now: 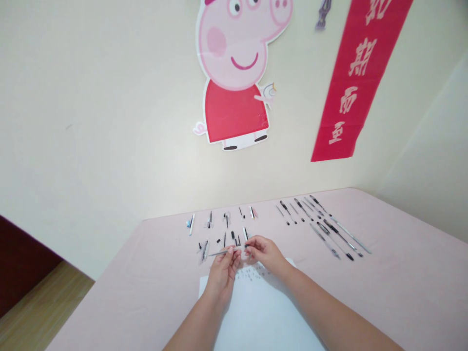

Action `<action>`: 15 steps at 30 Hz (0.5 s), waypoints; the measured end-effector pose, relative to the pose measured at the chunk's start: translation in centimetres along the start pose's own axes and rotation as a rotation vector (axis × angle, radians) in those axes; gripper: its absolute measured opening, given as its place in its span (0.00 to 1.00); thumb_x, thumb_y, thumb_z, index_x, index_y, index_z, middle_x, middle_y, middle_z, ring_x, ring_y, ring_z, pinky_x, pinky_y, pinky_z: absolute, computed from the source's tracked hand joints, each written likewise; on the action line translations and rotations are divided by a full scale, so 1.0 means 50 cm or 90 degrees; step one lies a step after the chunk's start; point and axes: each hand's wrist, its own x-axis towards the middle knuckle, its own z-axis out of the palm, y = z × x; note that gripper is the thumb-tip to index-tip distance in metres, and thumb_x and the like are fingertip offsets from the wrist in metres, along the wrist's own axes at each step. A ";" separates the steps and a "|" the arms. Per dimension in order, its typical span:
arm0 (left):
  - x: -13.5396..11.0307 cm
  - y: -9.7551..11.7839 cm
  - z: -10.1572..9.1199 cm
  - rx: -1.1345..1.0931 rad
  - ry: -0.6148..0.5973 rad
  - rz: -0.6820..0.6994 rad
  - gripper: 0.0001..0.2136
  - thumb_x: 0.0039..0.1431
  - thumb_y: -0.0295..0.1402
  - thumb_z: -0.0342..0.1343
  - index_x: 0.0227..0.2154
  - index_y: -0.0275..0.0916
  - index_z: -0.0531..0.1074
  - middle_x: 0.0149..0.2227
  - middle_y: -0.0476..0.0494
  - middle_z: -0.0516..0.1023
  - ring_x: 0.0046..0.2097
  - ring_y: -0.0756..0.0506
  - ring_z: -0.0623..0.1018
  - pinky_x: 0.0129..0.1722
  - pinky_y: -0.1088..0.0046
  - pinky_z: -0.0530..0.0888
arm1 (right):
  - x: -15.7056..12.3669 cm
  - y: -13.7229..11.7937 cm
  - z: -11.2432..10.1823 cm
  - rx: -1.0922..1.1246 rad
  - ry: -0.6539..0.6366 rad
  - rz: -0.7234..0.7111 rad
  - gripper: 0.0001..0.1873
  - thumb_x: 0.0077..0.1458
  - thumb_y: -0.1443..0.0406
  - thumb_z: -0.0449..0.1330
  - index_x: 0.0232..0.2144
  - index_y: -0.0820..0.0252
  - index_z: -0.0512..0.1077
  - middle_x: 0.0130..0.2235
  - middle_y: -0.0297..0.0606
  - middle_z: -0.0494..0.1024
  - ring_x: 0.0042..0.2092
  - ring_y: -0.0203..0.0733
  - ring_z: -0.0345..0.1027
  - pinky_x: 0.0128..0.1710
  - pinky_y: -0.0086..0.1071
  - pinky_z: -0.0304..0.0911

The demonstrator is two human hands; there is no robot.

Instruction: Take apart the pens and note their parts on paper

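Note:
My left hand (224, 273) pinches a slim, clear-looking pen (217, 253) between thumb and fingers, its thin end pointing left. Close to the pen's right end, my right hand (269, 254) is closed with fingertips on a small black piece (246, 246), perhaps a pen part; its exact kind is too small to tell. The two hands are slightly apart, above the top of a white sheet of paper (265, 312) with rows of handwritten marks. Just beyond the hands lie a black pen cap (233, 235) and a dark, thin pen part (224, 239).
Several pen parts, among them a white barrel (192, 224), lie in small groups at the back left. Rows of pens (331, 239) and refills lie at the right on the pink tabletop (395, 287). Behind the table rises a wall (146, 122) with a pig cutout (237, 112).

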 end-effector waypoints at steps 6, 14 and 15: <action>-0.002 0.001 0.001 0.006 0.002 -0.006 0.03 0.55 0.20 0.54 0.30 0.31 0.72 0.27 0.40 0.79 0.30 0.51 0.79 0.34 0.79 0.76 | -0.001 -0.004 0.002 0.027 0.003 0.023 0.13 0.43 0.59 0.63 0.28 0.61 0.67 0.24 0.33 0.73 0.26 0.35 0.67 0.25 0.28 0.63; -0.004 0.004 0.008 0.017 0.010 -0.007 0.04 0.54 0.19 0.54 0.28 0.31 0.72 0.26 0.42 0.78 0.29 0.51 0.79 0.32 0.79 0.76 | -0.002 -0.007 -0.002 0.029 -0.003 0.042 0.15 0.43 0.55 0.63 0.26 0.61 0.66 0.23 0.33 0.73 0.26 0.35 0.68 0.25 0.28 0.63; -0.005 0.004 0.009 0.018 0.011 -0.007 0.04 0.54 0.19 0.54 0.28 0.31 0.72 0.26 0.42 0.78 0.29 0.51 0.79 0.32 0.80 0.76 | -0.002 -0.008 -0.002 0.030 -0.005 0.043 0.16 0.43 0.55 0.63 0.26 0.61 0.66 0.23 0.33 0.73 0.25 0.35 0.68 0.25 0.29 0.63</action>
